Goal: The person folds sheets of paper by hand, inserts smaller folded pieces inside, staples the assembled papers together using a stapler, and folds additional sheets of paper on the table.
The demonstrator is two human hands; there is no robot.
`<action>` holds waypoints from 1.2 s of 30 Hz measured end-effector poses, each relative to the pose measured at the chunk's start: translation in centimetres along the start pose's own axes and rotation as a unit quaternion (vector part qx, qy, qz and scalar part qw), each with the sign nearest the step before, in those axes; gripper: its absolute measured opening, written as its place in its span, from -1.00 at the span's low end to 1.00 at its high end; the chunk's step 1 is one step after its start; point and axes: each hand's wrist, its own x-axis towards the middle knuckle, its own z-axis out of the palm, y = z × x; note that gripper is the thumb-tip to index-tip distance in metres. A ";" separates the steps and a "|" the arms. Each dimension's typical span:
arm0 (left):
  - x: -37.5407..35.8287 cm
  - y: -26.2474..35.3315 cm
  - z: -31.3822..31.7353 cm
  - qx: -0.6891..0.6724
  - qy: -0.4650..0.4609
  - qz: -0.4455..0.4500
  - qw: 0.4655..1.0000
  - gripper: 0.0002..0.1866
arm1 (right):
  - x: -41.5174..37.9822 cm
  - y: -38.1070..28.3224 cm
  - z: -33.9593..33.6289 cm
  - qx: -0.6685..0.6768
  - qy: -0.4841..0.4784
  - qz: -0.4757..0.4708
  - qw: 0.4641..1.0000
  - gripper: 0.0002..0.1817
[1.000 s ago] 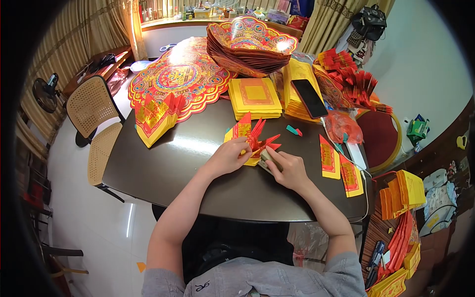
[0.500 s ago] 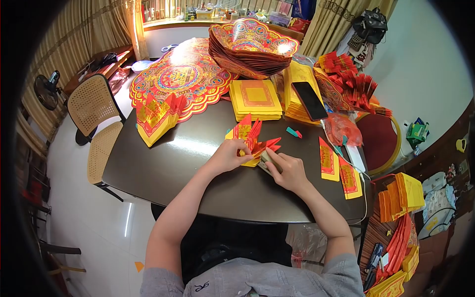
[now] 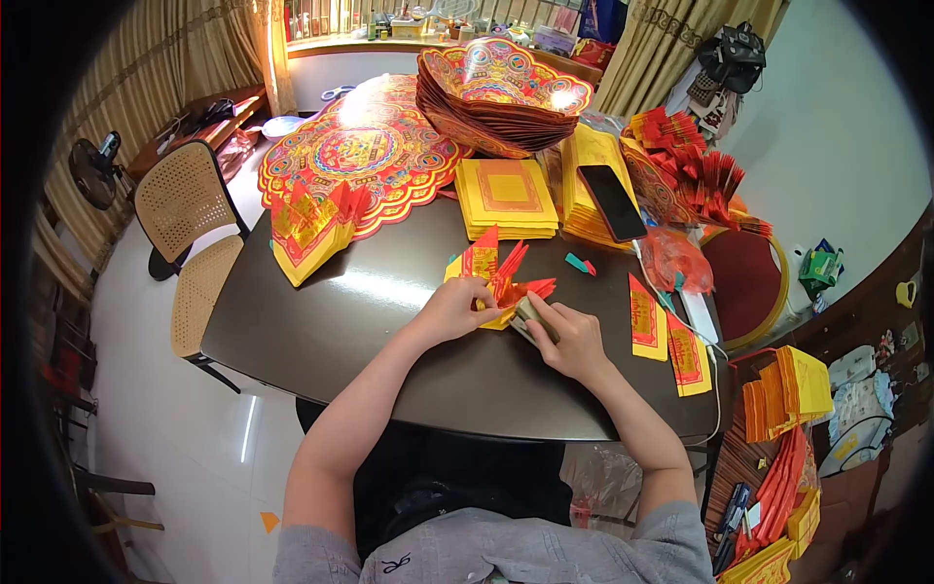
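Held piece (image 3: 501, 279), made of folded paper, printed in shiny gold; table (image 3: 292, 331), finished smooth and glossy; chair (image 3: 187, 192), backed in cane-like weave; shirt (image 3: 448, 550), made of matt cloth.

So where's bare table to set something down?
Free: between the folded bundle at left and the left hand, and between the right hand and the paper slips. Crowded: the far side, with patterned sheets, yellow stack and phone.
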 end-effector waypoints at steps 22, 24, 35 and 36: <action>0.0 0.4 0.0 -0.028 0.031 -0.008 0.999 -0.93 | 0.1 -0.3 0.3 -0.106 -0.053 -0.044 0.992 -0.75; 0.0 0.4 0.0 -0.029 0.031 -0.003 0.999 -0.93 | 0.1 -0.3 0.3 -0.106 -0.054 -0.042 0.992 -0.76; 2.0 2.2 1.4 0.027 0.115 0.200 0.973 -0.88 | 0.1 -0.7 1.1 -0.113 -0.060 -0.044 0.991 -0.82; 2.7 2.9 2.1 -0.008 0.057 0.199 0.978 -0.88 | 0.0 -0.6 1.2 -0.101 -0.047 -0.056 0.992 -0.82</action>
